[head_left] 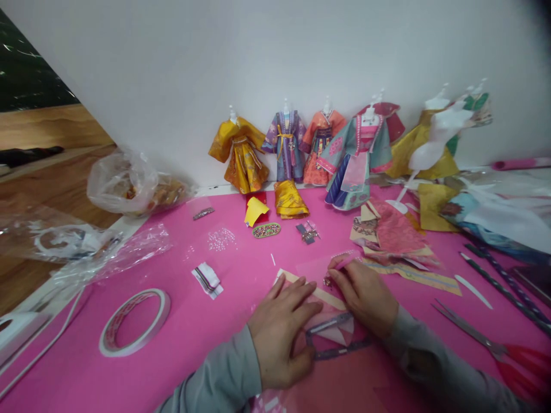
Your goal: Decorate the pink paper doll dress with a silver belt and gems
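My left hand (282,330) lies palm down with its fingers spread over a pink and cream paper piece (326,295) on the pink surface. To its right, my right hand (365,295) is closed on a slim pink tool (343,263), its tip hidden or too small to tell. Small shiny beads (328,281) lie beside the fingertips of my right hand. Below both hands is a grey-edged frame-shaped strip (340,351) with a pale folded piece inside.
Dressed miniature forms (286,143) stand along the white wall. A tape roll (135,322) lies at left, scissors (491,347) at right, near pencils (503,281). An oval bead tray (266,230), loose gems (221,240) and fabric scraps (398,232) lie farther back.
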Available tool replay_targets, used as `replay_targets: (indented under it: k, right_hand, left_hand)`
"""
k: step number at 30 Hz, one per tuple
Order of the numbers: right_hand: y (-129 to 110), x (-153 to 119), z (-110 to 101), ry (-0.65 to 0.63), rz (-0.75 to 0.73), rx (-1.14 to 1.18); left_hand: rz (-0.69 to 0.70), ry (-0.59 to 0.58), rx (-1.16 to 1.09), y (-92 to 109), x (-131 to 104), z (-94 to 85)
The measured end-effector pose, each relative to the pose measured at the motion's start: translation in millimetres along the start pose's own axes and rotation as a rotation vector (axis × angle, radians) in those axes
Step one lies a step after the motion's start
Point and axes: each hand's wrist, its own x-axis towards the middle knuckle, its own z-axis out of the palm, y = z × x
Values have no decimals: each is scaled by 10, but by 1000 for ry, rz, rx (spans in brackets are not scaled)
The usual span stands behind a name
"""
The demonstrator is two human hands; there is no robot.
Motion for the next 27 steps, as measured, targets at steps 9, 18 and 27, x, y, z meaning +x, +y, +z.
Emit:
replay_targets:
  k: [9, 18, 27]
  right_hand:
    - [13, 6, 8, -12, -1, -42]
    - [4, 15, 7, -11, -16, -58]
    - [-8, 10, -3, 28, -19, -18]
  left_hand:
    - [3, 1, -6, 2, 3, -9]
    - [-5, -12, -26, -20, 3, 19]
    - [-13, -23, -21, -19, 8, 27]
